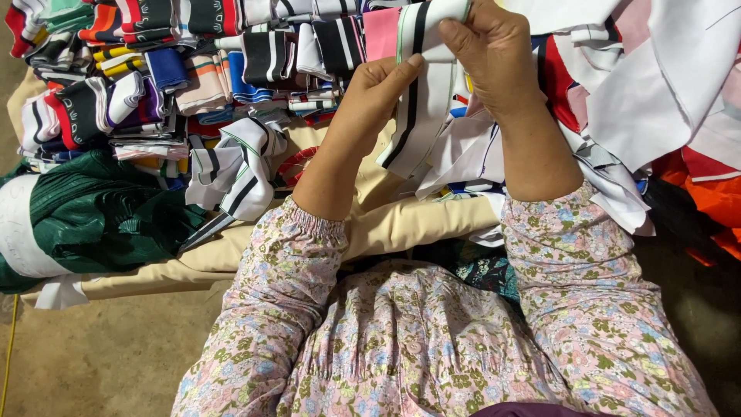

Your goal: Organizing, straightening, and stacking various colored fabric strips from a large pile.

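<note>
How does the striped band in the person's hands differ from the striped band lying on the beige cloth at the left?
The held band hangs stretched between the left hand and right hand; the lying band sits crumpled, untouched. The held band shows one long flat face; the lying band is folded over itself. Both are white with black stripes and thin green lines.

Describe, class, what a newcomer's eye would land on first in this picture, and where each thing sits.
Top centre, the left hand and right hand pinch a white knit strip with black stripes. Behind them, upper left, lies a heap of folded striped collars in many colours. A dark green fabric bundle sits at the left edge, with orange cloth far right.
</note>
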